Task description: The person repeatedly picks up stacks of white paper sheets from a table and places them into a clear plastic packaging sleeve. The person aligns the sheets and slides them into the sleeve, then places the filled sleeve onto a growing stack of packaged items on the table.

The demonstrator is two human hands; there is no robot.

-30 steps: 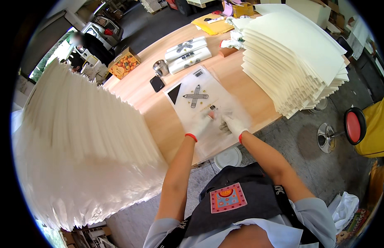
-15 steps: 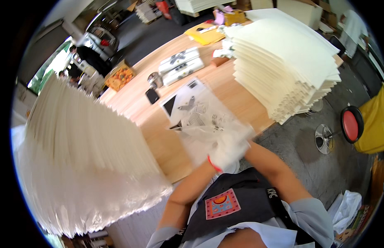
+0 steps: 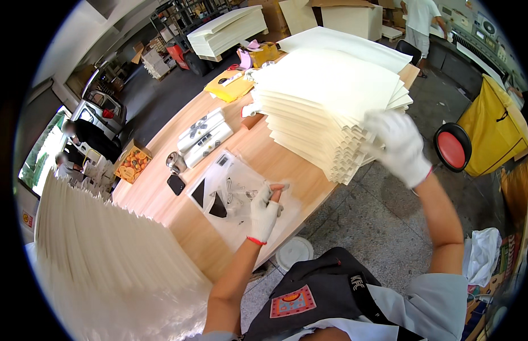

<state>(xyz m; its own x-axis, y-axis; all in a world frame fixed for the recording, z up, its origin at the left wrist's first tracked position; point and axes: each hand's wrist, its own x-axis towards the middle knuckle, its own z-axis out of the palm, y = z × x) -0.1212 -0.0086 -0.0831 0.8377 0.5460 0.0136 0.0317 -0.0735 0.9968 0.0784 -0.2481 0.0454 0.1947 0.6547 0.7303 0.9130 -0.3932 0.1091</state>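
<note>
My left hand [image 3: 266, 215], in a white glove with bare fingertips, is over a clear plastic bag [image 3: 241, 224] on the wooden table. Its fingers reach to the right, loosely bent, and nothing plainly shows in their grip. Under the film are a white printed sheet [image 3: 230, 166] and dark flat shapes. My right hand [image 3: 397, 146], also gloved, is raised beside the near right corner of a tall stack of cream-white sheets [image 3: 332, 85]. Motion blurs its fingers, but they look apart. Whether they touch the stack I cannot tell.
A tall pile of thin whitish sheets [image 3: 116, 261] stands at left. Farther back are a black phone [image 3: 176, 184], a metal cup [image 3: 175, 162], printed white packs [image 3: 204, 136], a fruit box [image 3: 133, 163] and yellow envelopes [image 3: 230, 85]. A red-seated stool [image 3: 452, 148] stands right. People are farther off.
My hands, together at the bag's near edge before, have separated. The right has swung up and right to the stack; the left stays at the bag. The view has turned rightward.
</note>
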